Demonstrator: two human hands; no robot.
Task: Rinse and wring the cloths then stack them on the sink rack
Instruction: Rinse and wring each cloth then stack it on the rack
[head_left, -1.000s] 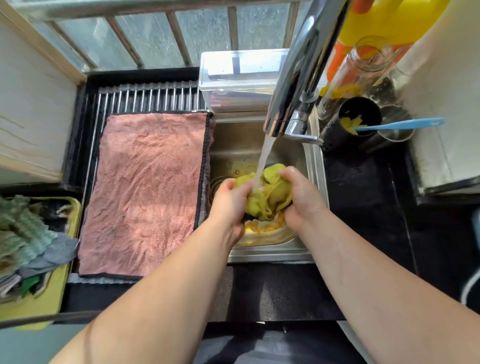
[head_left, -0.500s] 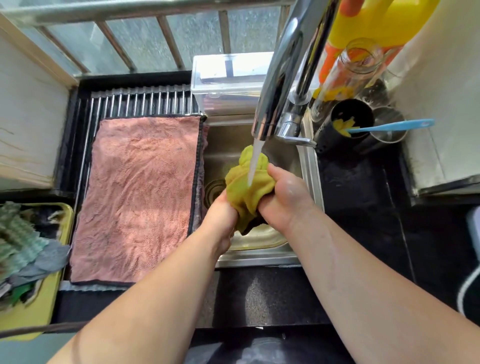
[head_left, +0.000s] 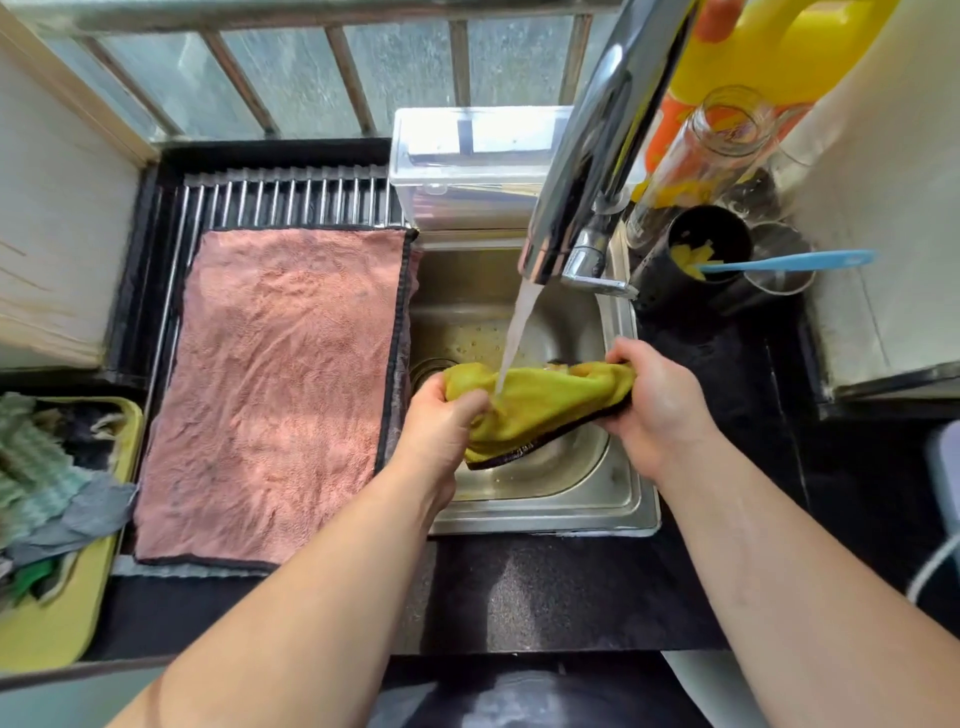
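Over the sink (head_left: 618, 499), in the head view, I have the yellow cloth (head_left: 545, 400) stretched between both hands, right under the water stream (head_left: 514, 332) falling from the tap (head_left: 587, 156); the left hand (head_left: 441, 415) has its grip clenched round the cloth's end on the sink's rack side, fingers curled into the bunched fabric; the right hand (head_left: 657, 400) has its grip pinching the other end, on the side of the sink away from the rack; the cloth sags between them, its dark hem hanging above the basin, clear of the bottom as far as I can tell. Beside the sink, the sink rack (head_left: 291, 197) carries a pink cloth (head_left: 280, 384) laid flat, one edge drooping at the sink's rim; beyond the rack from the sink, a yellow tray (head_left: 62, 618) holds a heap of cloths (head_left: 36, 467), which I judge to be waiting for their rinse. I take the step in hand to be rinsing, with wringing and stacking yet to come. What could go wrong: the stream strikes taut fabric, so water may fan off onto the table (head_left: 545, 592) in front of the sink; a soaked cloth is heavy and slick, so a loose pinch on the right could drop that end into the basin; a weak wring would carry drips over the pink cloth; a wide elbow swing might knock the black cup (head_left: 711, 244) and glass jar (head_left: 701, 150) standing just beside the sink.
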